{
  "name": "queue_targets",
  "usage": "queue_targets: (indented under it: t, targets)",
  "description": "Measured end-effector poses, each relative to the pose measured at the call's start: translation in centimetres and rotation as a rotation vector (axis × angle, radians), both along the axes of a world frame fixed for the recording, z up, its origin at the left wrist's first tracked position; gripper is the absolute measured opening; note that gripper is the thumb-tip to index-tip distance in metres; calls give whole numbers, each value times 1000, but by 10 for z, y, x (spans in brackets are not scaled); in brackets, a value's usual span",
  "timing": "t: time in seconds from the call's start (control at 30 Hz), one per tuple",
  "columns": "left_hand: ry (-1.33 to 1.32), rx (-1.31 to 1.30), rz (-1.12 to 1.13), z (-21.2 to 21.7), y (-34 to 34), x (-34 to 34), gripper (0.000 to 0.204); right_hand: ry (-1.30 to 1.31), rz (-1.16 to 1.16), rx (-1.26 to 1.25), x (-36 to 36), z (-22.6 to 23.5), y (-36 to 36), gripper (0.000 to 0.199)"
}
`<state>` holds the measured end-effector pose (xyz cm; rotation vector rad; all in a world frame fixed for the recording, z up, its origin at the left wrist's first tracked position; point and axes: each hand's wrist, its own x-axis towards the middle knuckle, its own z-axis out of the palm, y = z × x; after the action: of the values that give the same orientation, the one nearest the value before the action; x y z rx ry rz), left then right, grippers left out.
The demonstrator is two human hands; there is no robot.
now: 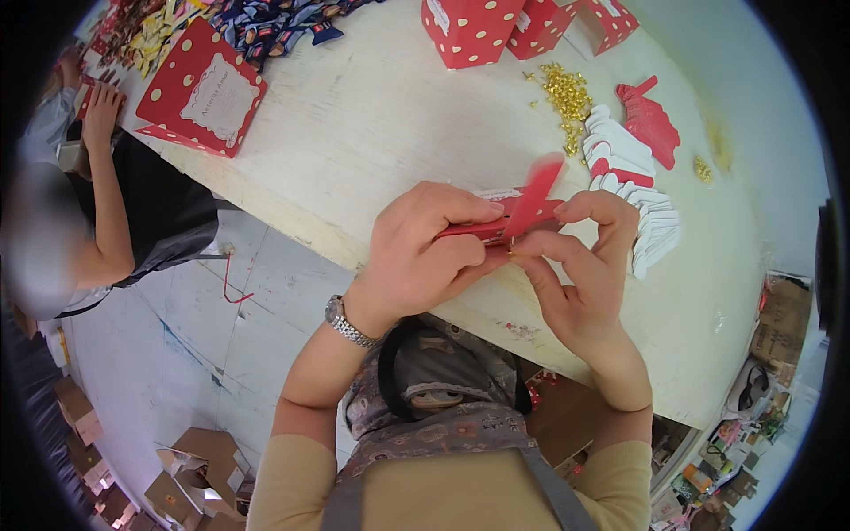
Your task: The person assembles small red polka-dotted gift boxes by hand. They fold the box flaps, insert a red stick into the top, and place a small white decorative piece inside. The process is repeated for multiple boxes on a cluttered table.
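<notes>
Two hands, one red tag, three dotted boxes

The left hand (425, 252) and right hand (580, 274) share one red paper tag (531, 205); beyond the fingertips stand three red dotted boxes (469, 31), one flat dotted card (202, 88) lies far left, and one heap of gold bells (567, 97) sits just beyond the right hand.

The left hand (425, 257) and right hand (580, 274) meet over the near edge of the table (372, 133), pinching a stack of paper tags (509, 221) between them. Just right of the hands lies a fanned row of tags (642, 203), with small bells (567, 97) beyond it. Boxes (469, 31) stand farther back. Far left lies a flat box (204, 88), with a co-worker's hand (102, 111) beside it.
</notes>
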<state>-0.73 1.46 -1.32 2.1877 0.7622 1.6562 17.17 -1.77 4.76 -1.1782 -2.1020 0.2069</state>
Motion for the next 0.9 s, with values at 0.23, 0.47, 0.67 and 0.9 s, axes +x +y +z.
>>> queue_targets:
  t: [0.23, 0.47, 0.67, 0.9]
  targets:
    - [-92, -101, -21, 0, 0, 1, 44, -29, 66, -42, 2, 7, 8, 22]
    - [-75, -168, -59, 1, 0, 0, 40, -42, 40, -97, -1, 11, 9, 23]
    - [-171, -190, -135, -4, -3, 1, 33, -101, -51, 194, -3, -5, 3, 28]
    - [-212, -200, -156, -4, -1, 2, 34, -120, -31, 168, 1, -3, 5, 18]
